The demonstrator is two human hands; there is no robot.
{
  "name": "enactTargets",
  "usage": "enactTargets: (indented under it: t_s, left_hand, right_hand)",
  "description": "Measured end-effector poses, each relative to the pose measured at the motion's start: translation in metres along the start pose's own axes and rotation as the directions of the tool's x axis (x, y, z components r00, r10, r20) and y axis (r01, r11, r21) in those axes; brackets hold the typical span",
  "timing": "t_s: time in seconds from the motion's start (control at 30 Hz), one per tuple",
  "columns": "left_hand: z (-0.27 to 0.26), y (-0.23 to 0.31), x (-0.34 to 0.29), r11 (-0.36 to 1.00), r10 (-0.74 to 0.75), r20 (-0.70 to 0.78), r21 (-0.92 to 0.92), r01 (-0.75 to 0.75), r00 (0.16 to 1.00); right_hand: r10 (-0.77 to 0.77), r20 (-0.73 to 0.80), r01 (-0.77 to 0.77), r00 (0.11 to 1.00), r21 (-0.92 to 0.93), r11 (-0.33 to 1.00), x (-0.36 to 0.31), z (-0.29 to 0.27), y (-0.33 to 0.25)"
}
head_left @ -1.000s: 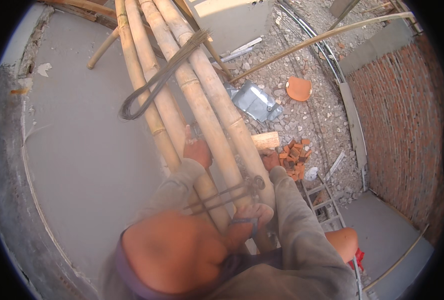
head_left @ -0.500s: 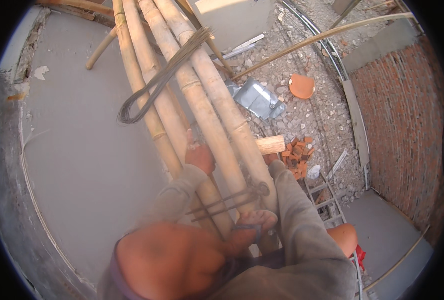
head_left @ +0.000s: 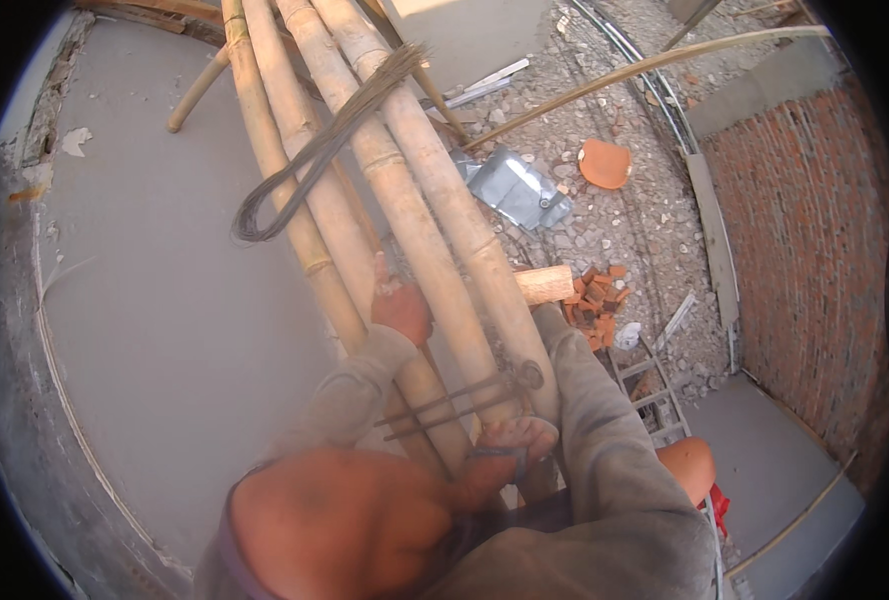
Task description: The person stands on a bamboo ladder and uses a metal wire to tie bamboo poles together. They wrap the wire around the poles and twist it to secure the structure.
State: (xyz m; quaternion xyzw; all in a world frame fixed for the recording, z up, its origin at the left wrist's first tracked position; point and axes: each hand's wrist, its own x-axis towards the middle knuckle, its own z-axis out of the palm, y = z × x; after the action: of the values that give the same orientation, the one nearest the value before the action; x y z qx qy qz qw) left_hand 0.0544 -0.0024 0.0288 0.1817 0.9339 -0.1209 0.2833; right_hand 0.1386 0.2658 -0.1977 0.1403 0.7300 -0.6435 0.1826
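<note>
Left hand [head_left: 403, 312] at the bamboo poles [head_left: 397, 190], right hand tucked from sight!

Looped wire [head_left: 360, 108] lies across the poles, and the left hand sits by the second one, index finger stretched, grip too obscured to call. Two metal rods [head_left: 445, 401] cross lower down, beside a sandalled foot [head_left: 515, 436]. Right-hand grip? Can't tell; its sleeve [head_left: 605, 410] runs past the outermost pole, near a wooden block [head_left: 546, 285] and broken bricks [head_left: 595, 308].

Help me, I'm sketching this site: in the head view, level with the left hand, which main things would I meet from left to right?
Smooth grey surface → leftmost bamboo pole → left hand → rightmost bamboo pole → cut log → broken orange bricks → red brick wall.
</note>
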Motion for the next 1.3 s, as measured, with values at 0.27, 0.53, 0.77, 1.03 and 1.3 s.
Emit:
enactTargets:
  t_s: [0.27,0.53,0.77,1.03,1.3]
  left_hand:
    - [0.004,-0.003,0.004,0.995,0.020,0.049,0.099,-0.025,0.999]
    - [-0.003,-0.001,0.003,0.996,-0.012,0.079,0.090,0.005,0.997]
    - [-0.004,0.000,0.004,0.989,-0.023,0.102,0.146,0.008,0.994]
    - [-0.006,0.001,0.002,0.999,-0.036,0.028,0.029,0.035,0.999]
    - [-0.010,0.003,0.001,0.997,-0.075,0.041,-0.005,0.076,0.996]
  right_hand:
    - [0.062,0.099,-0.069,0.993,0.070,0.995,-0.008,-0.005,-0.032]
    - [0.135,0.269,-0.222,0.954,0.330,0.918,-0.007,0.002,-0.054]
    - [0.179,0.562,-0.571,0.807,0.669,0.475,-0.013,0.001,-0.057]
    - [-0.124,0.100,0.106,0.987,0.171,0.980,-0.002,0.013,-0.057]
    - [0.089,0.027,-0.093,0.996,0.302,0.949,-0.018,0.008,-0.096]
